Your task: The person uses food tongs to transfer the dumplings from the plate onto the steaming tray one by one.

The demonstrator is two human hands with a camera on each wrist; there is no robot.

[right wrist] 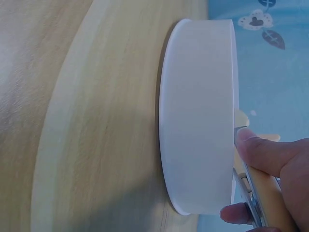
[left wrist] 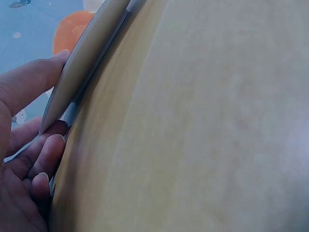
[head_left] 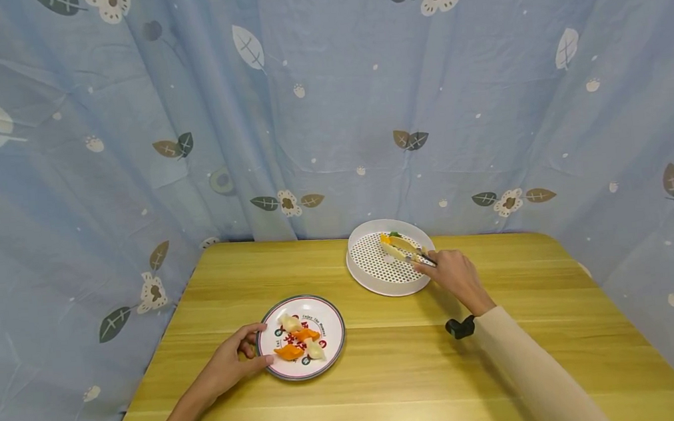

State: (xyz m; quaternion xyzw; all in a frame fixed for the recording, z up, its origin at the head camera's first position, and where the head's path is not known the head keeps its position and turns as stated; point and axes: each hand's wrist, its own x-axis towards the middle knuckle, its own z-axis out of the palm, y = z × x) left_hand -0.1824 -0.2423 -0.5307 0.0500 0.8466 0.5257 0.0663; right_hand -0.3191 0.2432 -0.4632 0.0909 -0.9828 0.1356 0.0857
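On the yellow wooden bench (head_left: 399,365), toward its far edge, stands a round white plastic steamer tray (head_left: 379,280) with a perforated floor and a low straight wall. The right hand (head_left: 454,277) reaches over the tray's near right rim and grips a pair of wooden-handled tongs (head_left: 408,250), its fingers and thumb curled round the handles; the tong tips lie over the perforated floor beside an orange piece of food (head_left: 385,238) with a bit of green just behind it. Whether the tips actually pinch that piece cannot be told. From the right wrist view the tray's white wall (right wrist: 198,116) fills the middle, with the thumb and a finger closed on the tongs (right wrist: 253,186) just above the rim. Nearer the person, well apart from the tray, sits a round white ceramic plate with a dark rim and red printed pattern (head_left: 328,315), carrying several dumplings, two orange (head_left: 290,352) and the others pale (head_left: 288,322). The left hand (head_left: 232,360) rests on the bench at the plate's left edge, thumb over the rim and fingers tucked under it, holding the plate; the left wrist view shows the rim (left wrist: 82,63) pinched between thumb and fingers (left wrist: 46,154). Behind the bench hangs a pale blue curtain printed with leaves and flowers (head_left: 326,91).
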